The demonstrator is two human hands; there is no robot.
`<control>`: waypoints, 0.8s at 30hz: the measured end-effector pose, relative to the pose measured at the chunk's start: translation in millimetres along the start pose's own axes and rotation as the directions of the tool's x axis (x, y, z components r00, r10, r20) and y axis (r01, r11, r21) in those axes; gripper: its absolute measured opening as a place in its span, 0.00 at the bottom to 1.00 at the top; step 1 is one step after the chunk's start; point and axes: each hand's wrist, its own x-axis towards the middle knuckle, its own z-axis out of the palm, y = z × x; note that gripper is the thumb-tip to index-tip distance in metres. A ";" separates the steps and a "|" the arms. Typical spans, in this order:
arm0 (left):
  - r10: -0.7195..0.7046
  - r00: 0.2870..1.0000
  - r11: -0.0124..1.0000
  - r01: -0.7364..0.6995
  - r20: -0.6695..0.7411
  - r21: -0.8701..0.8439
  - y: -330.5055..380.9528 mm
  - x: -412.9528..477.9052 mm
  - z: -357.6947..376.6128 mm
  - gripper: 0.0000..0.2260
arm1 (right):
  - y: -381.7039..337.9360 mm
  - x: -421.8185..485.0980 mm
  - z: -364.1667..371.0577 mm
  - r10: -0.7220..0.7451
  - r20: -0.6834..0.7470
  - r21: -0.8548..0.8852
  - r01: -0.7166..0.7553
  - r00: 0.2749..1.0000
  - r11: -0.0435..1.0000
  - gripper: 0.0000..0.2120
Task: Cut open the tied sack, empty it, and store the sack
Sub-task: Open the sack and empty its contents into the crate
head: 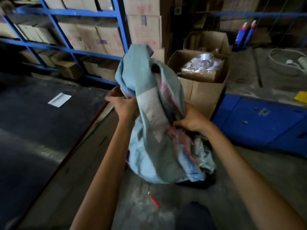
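Note:
A pale blue woven sack [149,100] with red and white markings hangs upended in front of me, its closed end up and its mouth down near the floor. My left hand [123,103] grips its left side at mid-height. On the right side, lower down, my right hand [191,121] clutches the fabric by a red string. Clear plastic-wrapped items [201,151] show at the sack's open mouth. A red-handled cutter [154,200] lies on the concrete floor just below the sack.
An open cardboard box [204,90] with plastic-wrapped goods stands just behind the sack. Blue shelving [69,50] full of cartons fills the back left. A blue cabinet [259,120] stands to the right. A dark mat [33,122] covers the floor at the left.

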 end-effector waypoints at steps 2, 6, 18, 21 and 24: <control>0.194 0.976 0.903 -0.136 -0.103 0.408 -16.8 19.5 -36.4 0.40 | -7.2 7.3 7.6 0.073 0.180 -0.320 -0.012 0.981 0.947 0.38; 0.608 0.547 0.083 -0.764 0.575 0.639 -57.0 59.4 -91.7 0.37 | -31.5 45.4 17.9 0.267 0.403 -0.732 0.134 0.876 0.668 0.20; -0.528 0.834 0.828 0.547 -0.158 0.119 -186.7 197.6 -26.6 0.14 | 99.9 278.1 141.4 0.095 -0.033 -0.059 -0.097 0.995 0.994 0.26; -0.709 0.653 0.684 0.729 -0.266 -0.034 -256.0 237.3 -19.9 0.10 | 174.1 318.2 167.6 0.232 0.157 -0.254 -0.188 0.960 0.949 0.41; -0.780 0.566 0.612 0.778 -0.266 -0.141 -337.1 262.6 -4.3 0.18 | 255.9 326.1 206.7 0.244 0.425 0.000 -0.269 0.872 0.963 0.38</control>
